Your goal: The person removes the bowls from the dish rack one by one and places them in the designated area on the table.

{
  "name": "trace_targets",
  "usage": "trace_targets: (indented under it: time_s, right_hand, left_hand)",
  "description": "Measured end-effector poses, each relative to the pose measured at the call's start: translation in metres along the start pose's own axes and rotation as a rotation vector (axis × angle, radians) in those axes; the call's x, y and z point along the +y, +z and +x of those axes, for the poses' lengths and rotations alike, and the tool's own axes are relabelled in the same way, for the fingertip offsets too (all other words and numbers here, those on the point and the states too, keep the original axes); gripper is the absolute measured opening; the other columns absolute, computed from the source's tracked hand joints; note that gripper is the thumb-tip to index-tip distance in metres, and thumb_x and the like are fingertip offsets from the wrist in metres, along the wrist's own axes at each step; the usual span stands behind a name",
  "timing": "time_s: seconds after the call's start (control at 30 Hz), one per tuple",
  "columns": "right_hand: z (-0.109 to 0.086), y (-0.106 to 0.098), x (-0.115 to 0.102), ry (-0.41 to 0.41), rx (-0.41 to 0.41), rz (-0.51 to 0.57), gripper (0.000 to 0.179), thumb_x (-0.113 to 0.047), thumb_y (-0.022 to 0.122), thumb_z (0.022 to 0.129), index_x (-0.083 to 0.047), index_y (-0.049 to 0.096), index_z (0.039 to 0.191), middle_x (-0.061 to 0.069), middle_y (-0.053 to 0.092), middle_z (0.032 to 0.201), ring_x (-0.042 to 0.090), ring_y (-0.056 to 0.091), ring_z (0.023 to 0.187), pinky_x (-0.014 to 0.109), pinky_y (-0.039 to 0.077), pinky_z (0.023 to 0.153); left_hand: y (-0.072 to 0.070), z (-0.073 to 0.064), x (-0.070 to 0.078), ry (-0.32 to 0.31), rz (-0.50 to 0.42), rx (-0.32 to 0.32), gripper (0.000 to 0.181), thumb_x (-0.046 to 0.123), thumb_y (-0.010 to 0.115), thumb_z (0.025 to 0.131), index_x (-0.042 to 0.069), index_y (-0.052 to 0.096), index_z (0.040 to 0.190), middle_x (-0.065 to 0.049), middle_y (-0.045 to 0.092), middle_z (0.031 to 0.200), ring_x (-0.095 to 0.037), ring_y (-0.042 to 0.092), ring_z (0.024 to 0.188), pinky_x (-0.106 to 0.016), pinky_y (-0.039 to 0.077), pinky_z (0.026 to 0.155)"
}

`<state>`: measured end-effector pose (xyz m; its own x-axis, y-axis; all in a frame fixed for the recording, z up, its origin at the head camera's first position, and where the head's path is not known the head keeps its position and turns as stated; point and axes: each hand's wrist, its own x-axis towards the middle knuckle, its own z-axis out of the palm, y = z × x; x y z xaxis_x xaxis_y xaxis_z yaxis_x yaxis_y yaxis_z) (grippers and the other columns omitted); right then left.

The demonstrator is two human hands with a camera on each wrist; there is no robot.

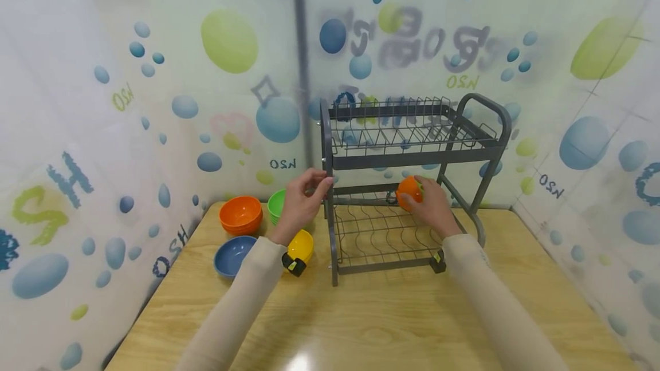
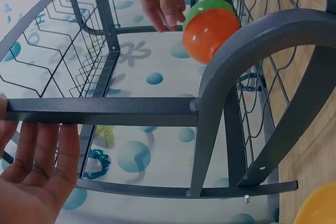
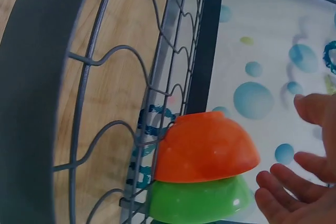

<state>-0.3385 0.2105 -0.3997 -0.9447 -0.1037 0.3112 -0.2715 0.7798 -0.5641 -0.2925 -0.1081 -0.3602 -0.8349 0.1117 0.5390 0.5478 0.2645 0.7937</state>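
A dark grey two-tier dish rack stands on the wooden table. My left hand holds the rack's left side, and the left wrist view shows its fingers curled under the side bar. On the lower tier, toward the right, an orange bowl and a green bowl sit on edge, one against the other. My right hand is beside these bowls with nothing in its grasp. In the right wrist view its fingers are loosely spread, a small gap away from the orange bowl.
Left of the rack stand stacked orange bowls, green bowls, a blue bowl and a yellow bowl, partly behind my left forearm. The upper tier has wire dividers. A patterned covering hangs behind the table.
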Motion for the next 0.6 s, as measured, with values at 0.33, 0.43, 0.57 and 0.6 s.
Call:
trace_targets:
  time_s: [0.33,0.43,0.57,0.6]
  right_hand:
    - [0.006,0.007,0.020,0.125,-0.009,0.058,0.062,-0.027,0.056,0.105,0.009,0.038,0.152,0.034,0.052,0.145,0.049,0.056,0.129,0.060,0.050,0.106]
    - [0.007,0.009,0.027,0.161,-0.013,0.099,0.058,-0.027,0.054,0.106,0.009,0.042,0.150,0.033,0.055,0.142,0.047,0.059,0.126,0.057,0.053,0.103]
    - [0.008,0.011,0.033,0.192,0.001,0.136,0.049,-0.025,0.054,0.107,0.008,0.051,0.144,0.031,0.060,0.137,0.045,0.061,0.122,0.055,0.056,0.100]
    - [0.008,0.011,0.034,0.197,0.006,0.143,0.047,-0.024,0.054,0.107,0.007,0.054,0.142,0.030,0.062,0.136,0.044,0.062,0.121,0.054,0.056,0.098]
  left_hand:
    - [0.000,-0.008,0.029,-0.019,-0.017,0.014,0.019,0.015,0.060,0.104,0.000,0.066,0.114,-0.022,0.073,0.106,-0.040,0.069,0.091,-0.016,0.057,0.073]
    - [0.001,-0.009,0.029,-0.020,-0.036,0.016,0.018,0.013,0.061,0.104,-0.001,0.066,0.114,-0.023,0.072,0.105,-0.039,0.068,0.092,-0.016,0.058,0.074]
    - [0.002,-0.009,0.029,-0.019,-0.039,0.018,0.018,0.013,0.061,0.104,-0.001,0.066,0.114,-0.025,0.071,0.105,-0.040,0.067,0.092,-0.016,0.058,0.073]
    - [0.002,-0.009,0.029,-0.014,-0.040,0.019,0.019,0.013,0.061,0.104,-0.002,0.066,0.114,-0.026,0.071,0.104,-0.041,0.067,0.091,-0.016,0.058,0.073]
